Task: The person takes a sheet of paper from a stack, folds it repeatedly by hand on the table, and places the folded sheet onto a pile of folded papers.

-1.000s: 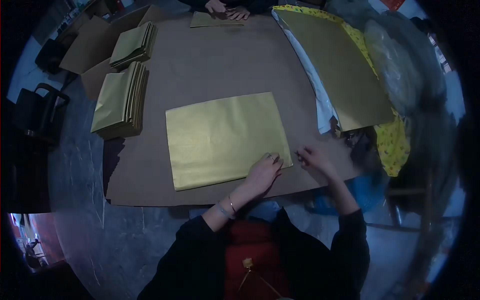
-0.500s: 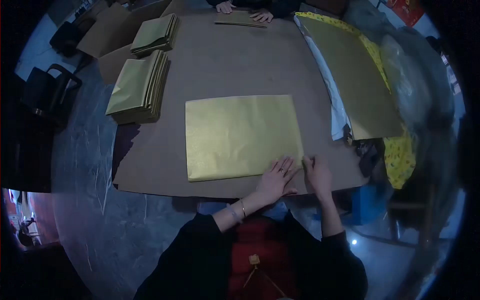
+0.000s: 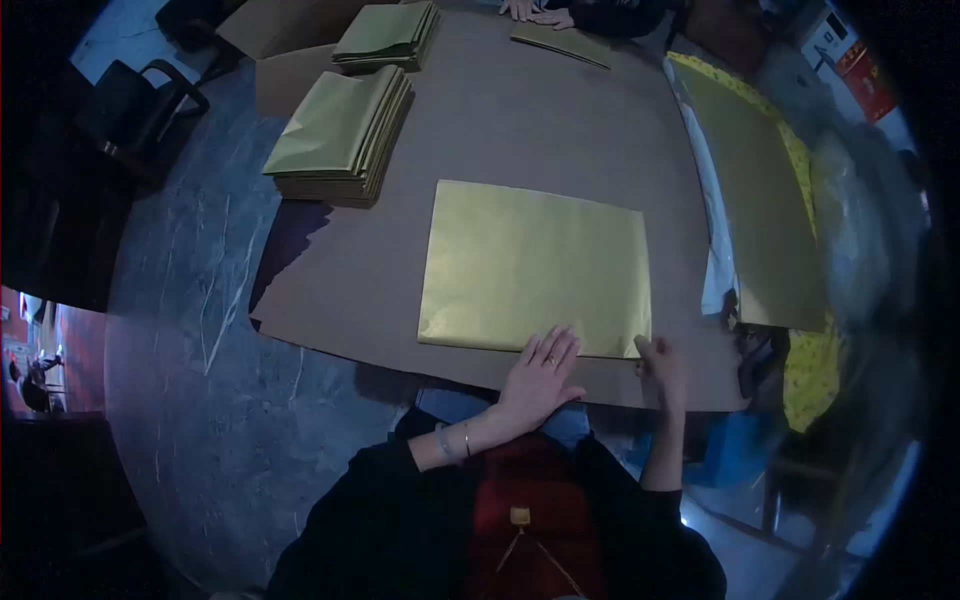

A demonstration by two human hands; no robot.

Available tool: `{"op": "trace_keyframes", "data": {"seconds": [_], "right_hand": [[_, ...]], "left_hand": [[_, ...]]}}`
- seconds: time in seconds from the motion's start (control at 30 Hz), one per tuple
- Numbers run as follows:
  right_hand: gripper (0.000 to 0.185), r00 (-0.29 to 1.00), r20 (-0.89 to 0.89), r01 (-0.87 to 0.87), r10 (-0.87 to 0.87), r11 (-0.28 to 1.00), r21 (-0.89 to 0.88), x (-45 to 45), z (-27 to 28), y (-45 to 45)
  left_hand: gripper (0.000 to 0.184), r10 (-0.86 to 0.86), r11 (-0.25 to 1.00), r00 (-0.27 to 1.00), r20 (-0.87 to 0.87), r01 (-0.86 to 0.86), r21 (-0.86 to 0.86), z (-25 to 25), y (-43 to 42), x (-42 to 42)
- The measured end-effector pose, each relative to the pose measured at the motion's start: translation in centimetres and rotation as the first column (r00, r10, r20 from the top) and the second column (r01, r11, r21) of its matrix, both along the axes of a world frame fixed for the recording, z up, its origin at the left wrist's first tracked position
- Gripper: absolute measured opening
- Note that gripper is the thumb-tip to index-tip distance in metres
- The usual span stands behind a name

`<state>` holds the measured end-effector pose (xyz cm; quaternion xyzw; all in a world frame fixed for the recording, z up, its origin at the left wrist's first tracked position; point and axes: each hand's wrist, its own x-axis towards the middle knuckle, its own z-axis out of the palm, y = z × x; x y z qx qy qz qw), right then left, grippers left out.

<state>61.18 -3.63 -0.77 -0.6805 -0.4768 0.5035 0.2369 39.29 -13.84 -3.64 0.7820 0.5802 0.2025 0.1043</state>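
Note:
A folded sheet of gold paper [image 3: 530, 270] lies flat on the brown cardboard table top in front of me. My left hand [image 3: 540, 385] rests palm down at its near edge, fingers stretched out over the paper and thumb held apart. At the near right corner, my right hand [image 3: 664, 372] is closed, with thumb and forefinger pinching the paper, which lifts slightly there. The rest of that hand's fingers are curled and partly hidden.
Two stacks of folded gold paper [image 3: 325, 125] stand at the back left beside an open cardboard box [image 3: 285, 75]. Large gold sheets [image 3: 765, 200] lie along the right edge on yellow wrapping [image 3: 812, 385]. Across the table, another person's hands [image 3: 535, 14] touch folded gold paper [image 3: 562, 44].
The view has shifted and turned. My left hand has slid left along the near edge, away from the right corner. My right hand now pinches that corner. The other person's hands have drawn together.

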Motion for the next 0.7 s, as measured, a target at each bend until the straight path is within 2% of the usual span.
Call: {"op": "trace_keyframes", "data": {"seconds": [0.03, 0.1, 0.23, 0.3, 0.33, 0.4, 0.43, 0.47, 0.5, 0.53, 0.6, 0.63, 0.67, 0.7], "right_hand": [[0.027, 1.0, 0.0, 0.001, -0.001, 1.0, -0.002, 0.4, -0.7, 0.0], [0.024, 0.982, -0.187, 0.018, -0.013, 1.0, 0.025, 1.1, -1.8, -0.1], [0.018, 0.959, -0.266, 0.133, -0.1, 0.985, 0.111, -2.0, 1.4, -1.7], [0.015, 0.968, -0.204, 0.207, -0.146, 0.924, 0.322, -2.2, 1.0, -2.5], [0.015, 0.968, -0.204, 0.208, -0.147, 0.923, 0.324, -2.6, 1.0, -2.7], [0.017, 0.955, -0.222, 0.283, -0.196, 0.822, 0.494, -4.1, 1.1, -2.8], [0.017, 0.956, -0.219, 0.282, -0.196, 0.821, 0.496, -4.8, 1.4, -2.9], [0.017, 0.944, -0.257, 0.321, -0.206, 0.756, 0.571, -5.5, 2.0, -2.9], [0.018, 0.931, -0.299, 0.359, -0.212, 0.682, 0.636, -6.3, 2.5, -2.8], [0.018, 0.931, -0.3, 0.359, -0.21, 0.683, 0.636, -7.2, 2.8, -2.9], [0.016, 0.946, -0.312, 0.302, -0.087, 0.586, 0.752, -9.2, 3.1, -3.1], [0.016, 0.946, -0.313, 0.3, -0.083, 0.588, 0.751, -10.4, 3.4, -3.0], [0.013, 0.993, -0.103, 0.065, 0.058, 0.466, 0.883, -11.8, 3.8, -3.0], [0.012, 0.978, 0.134, -0.177, 0.158, 0.3, 0.938, -13.1, 4.2, -3.2]], "left_hand": [[0.075, 0.008, 1.0, 0.999, -0.047, -0.009, -0.016, -0.5, -0.2, -0.2], [0.075, -0.004, 1.0, 0.999, -0.035, 0.004, -0.009, -0.9, -0.3, -0.3], [0.075, -0.021, 1.0, 1.0, 0.017, 0.021, -0.013, -0.4, -0.2, -0.5], [0.075, -0.027, 1.0, 0.999, 0.047, 0.028, -0.003, -0.3, -0.2, -0.6], [0.074, -0.037, 0.999, 0.996, 0.076, 0.036, 0.005, -0.3, -0.2, -0.8], [0.074, -0.016, 1.0, 0.996, 0.092, 0.016, 0.001, 0.1, -0.4, -1.5], [0.073, 0.008, 1.0, 0.994, 0.109, -0.008, -0.007, 0.4, -0.6, -2.0], [0.071, 0.102, 0.994, 0.989, 0.103, -0.097, -0.05, 0.5, -1.0, -2.6], [0.071, 0.103, 0.994, 0.989, 0.105, -0.099, -0.048, 0.5, -1.3, -3.3], [0.069, 0.098, 0.995, 0.994, 0.048, -0.097, -0.035, 0.4, -1.6, -4.1], [0.068, 0.102, 0.994, 0.995, -0.011, -0.103, -0.026, 0.3, -2.1, -4.8], [0.068, 0.088, 0.996, 0.996, -0.03, -0.089, -0.028, 0.2, -2.1, -4.8], [0.069, 0.073, 0.997, 0.996, -0.05, -0.074, -0.029, 0.2, -2.1, -4.8], [0.07, 0.055, 0.998, 0.996, -0.067, -0.057, -0.029, 0.2, -2.1, -4.8]]}}
